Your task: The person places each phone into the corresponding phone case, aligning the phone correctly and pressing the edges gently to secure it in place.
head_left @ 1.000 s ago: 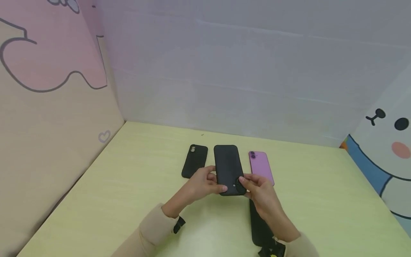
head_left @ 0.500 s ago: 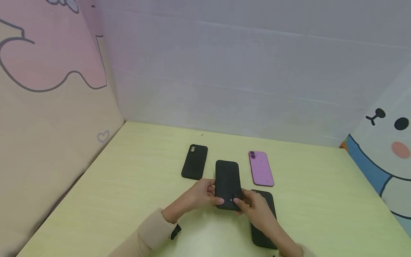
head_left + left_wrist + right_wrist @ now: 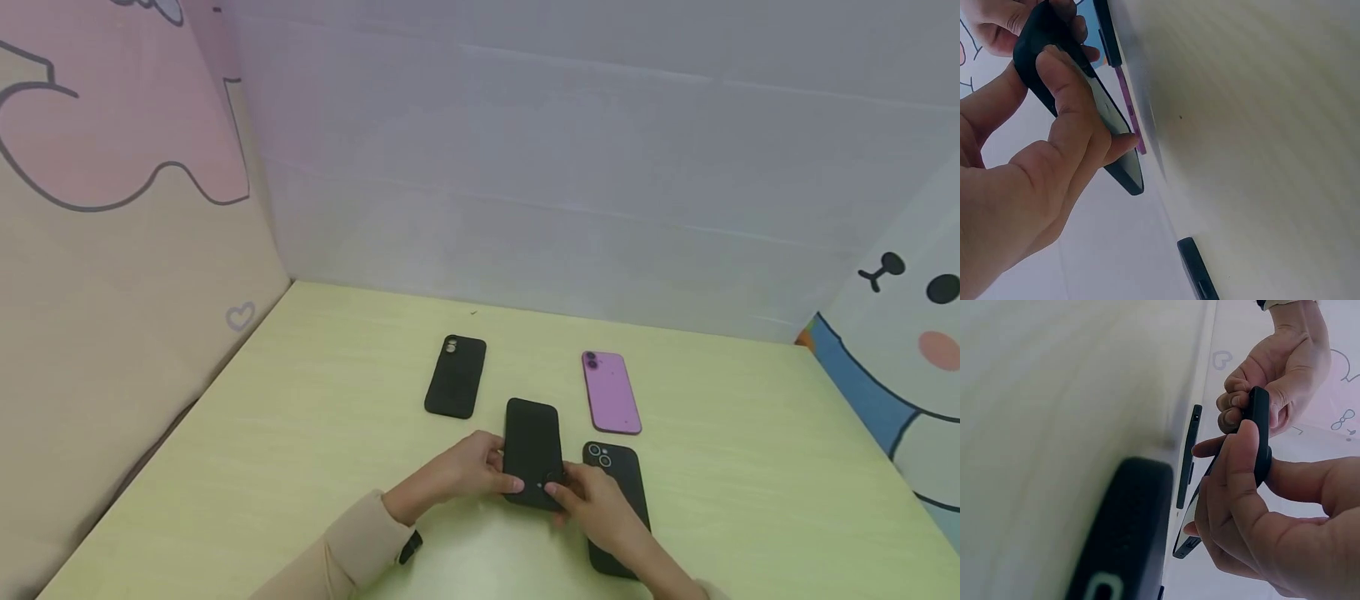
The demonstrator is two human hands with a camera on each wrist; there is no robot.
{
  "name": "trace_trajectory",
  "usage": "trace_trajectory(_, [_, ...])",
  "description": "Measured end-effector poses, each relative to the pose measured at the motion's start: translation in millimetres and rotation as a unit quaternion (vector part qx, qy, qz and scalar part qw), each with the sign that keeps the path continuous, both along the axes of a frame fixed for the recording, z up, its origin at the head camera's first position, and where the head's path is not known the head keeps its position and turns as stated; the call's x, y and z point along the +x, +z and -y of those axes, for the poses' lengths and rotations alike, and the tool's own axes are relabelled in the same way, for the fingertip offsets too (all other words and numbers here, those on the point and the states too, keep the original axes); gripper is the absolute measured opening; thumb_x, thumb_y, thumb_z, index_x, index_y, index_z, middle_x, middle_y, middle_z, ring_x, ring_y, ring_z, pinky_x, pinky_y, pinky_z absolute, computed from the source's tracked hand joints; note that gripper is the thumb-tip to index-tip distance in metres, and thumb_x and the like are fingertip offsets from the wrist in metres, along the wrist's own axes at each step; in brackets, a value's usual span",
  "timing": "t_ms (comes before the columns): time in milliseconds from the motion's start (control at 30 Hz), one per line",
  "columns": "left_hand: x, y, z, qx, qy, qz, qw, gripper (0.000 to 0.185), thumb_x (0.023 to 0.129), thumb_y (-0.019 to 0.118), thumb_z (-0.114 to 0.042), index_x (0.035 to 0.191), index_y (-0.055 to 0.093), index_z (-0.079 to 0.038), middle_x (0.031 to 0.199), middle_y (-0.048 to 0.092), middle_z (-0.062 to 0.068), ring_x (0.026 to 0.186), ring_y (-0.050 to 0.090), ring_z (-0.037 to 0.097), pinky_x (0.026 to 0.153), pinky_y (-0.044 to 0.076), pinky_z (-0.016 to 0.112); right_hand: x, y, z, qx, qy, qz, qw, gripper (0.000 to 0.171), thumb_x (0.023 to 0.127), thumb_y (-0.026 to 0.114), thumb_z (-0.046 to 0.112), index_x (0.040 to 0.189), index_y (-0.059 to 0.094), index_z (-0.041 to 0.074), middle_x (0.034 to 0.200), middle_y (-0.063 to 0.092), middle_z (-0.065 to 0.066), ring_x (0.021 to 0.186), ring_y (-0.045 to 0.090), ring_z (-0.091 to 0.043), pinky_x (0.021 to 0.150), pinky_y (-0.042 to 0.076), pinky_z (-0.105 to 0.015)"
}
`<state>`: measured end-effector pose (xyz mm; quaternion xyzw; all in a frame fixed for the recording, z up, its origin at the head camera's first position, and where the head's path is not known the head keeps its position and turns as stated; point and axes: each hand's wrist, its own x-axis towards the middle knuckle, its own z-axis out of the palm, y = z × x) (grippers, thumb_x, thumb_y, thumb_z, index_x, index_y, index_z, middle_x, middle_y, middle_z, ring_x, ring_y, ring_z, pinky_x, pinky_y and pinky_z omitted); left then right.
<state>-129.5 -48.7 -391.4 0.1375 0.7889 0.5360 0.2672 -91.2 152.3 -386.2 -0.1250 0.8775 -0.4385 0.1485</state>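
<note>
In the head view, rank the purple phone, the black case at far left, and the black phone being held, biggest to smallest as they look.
1. Held black phone, though it is nearer the camera.
2. Black case at far left and purple phone: alike, no ranking.

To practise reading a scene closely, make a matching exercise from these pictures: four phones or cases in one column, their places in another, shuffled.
Things:
1. purple phone
2. black case with one lens
3. black phone with two lenses
4. held black case

Places:
A. gripped by both hands
B. far left on the table
C. far right on the table
D. near right, beside the right hand

Pairs: 1-C, 2-B, 3-D, 4-A
</note>
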Motion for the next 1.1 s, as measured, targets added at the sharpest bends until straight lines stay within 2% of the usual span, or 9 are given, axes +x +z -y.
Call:
trace_trajectory(167, [1.2,0.7,0,0.001,-0.010,0.005,0.9999,0.023,0.079,0.069,-0.006,0.097,0.059,0.004,0.056,0.050,0.000,0.050,0.041,0.008,0.047,0.030,0.022,-0.3,-2.4,-2,-0.007,0.006,0.010,1.000,0.032,0.091,0.055,0.022,0.109,0.058,-0.004,0.064,0.065,-0.003,0.058,0.063,-0.012,0.072,0.043,-0.021])
trace_trajectory(300, [1.4,1.0,1,-0.008,-0.015,0.005,0.9998,0.024,0.080,0.069,-0.008,0.098,0.058,0.005,0.056,0.049,0.000,0.049,0.039,0.008,0.047,0.028,0.022,0.0,-2.7,-2,-0.018,0.004,0.022,1.000,0.032,0.091,0.055,0.023,0.109,0.058,-0.004,0.066,0.065,-0.004,0.059,0.063,-0.014,0.072,0.042,-0.022])
trace_trajectory(467, [1.3,-0.3,0,-0.057,-0.019,-0.020,0.9980,0.022,0.078,0.071,-0.012,0.090,0.059,0.001,0.058,0.051,-0.001,0.052,0.040,0.009,0.048,0.030,0.023,0.3,-3.4,-3,-0.016,0.011,0.028,0.999,0.039,0.089,0.058,0.022,0.115,0.054,-0.007,0.067,0.064,-0.003,0.060,0.061,-0.013,0.070,0.041,-0.021])
trace_trajectory(600, [2.2,-3.1,0,-0.095,-0.034,-0.044,0.9939,0.026,0.072,0.077,-0.010,0.089,0.059,-0.002,0.068,0.060,0.001,0.059,0.051,0.010,0.055,0.039,0.023,0.3,-5.4,-3,0.016,0.039,0.010,0.999,0.045,0.083,0.066,0.024,0.117,0.054,-0.005,0.070,0.060,-0.001,0.061,0.053,-0.008,0.060,0.040,-0.020])
trace_trajectory(700, [3.5,-4.3,0,-0.120,-0.049,-0.062,0.9896,0.034,0.067,0.080,-0.008,0.093,0.059,-0.003,0.075,0.063,0.002,0.063,0.054,0.009,0.058,0.042,0.022,0.6,-6.1,-4,0.049,0.056,-0.030,0.997,0.044,0.076,0.073,0.021,0.109,0.057,-0.002,0.075,0.056,-0.001,0.065,0.048,-0.007,0.056,0.040,-0.021])
trace_trajectory(833, [5.5,-3.1,-2,-0.170,-0.059,-0.098,0.9787,0.036,0.063,0.083,-0.011,0.088,0.058,-0.004,0.074,0.057,0.000,0.061,0.049,0.008,0.055,0.041,0.020,2.0,-5.7,-2,0.071,0.060,-0.067,0.993,0.038,0.070,0.077,0.014,0.098,0.058,-0.001,0.073,0.053,-0.002,0.065,0.047,-0.006,0.055,0.040,-0.021])
trace_trajectory(1000, [9.9,-1.1,-8,-0.258,-0.061,-0.144,0.9534,0.049,0.060,0.086,-0.020,0.096,0.059,0.000,0.082,0.051,0.002,0.071,0.044,0.010,0.063,0.042,0.021,2.9,-6.4,3,0.082,0.057,-0.048,0.994,0.033,0.070,0.076,0.008,0.096,0.057,-0.001,0.068,0.052,0.000,0.058,0.044,-0.006,0.050,0.038,-0.021])
trace_trajectory(1067, [11.9,-0.4,-10,-0.277,-0.056,-0.149,0.9475,0.056,0.060,0.086,-0.021,0.103,0.059,0.001,0.087,0.051,0.003,0.075,0.044,0.011,0.069,0.044,0.023,3.1,-7.4,4,0.085,0.057,-0.039,0.994,0.033,0.070,0.076,0.006,0.096,0.057,-0.002,0.068,0.052,0.000,0.057,0.045,-0.006,0.049,0.038,-0.021])
trace_trajectory(1100, [12.8,0.1,-11,-0.279,-0.053,-0.149,0.9472,0.058,0.059,0.086,-0.021,0.104,0.059,0.002,0.088,0.051,0.004,0.076,0.045,0.011,0.069,0.044,0.024,3.0,-7.9,5,0.088,0.058,-0.038,0.994,0.032,0.070,0.075,0.006,0.096,0.057,-0.001,0.067,0.052,0.001,0.057,0.045,-0.006,0.049,0.037,-0.021])
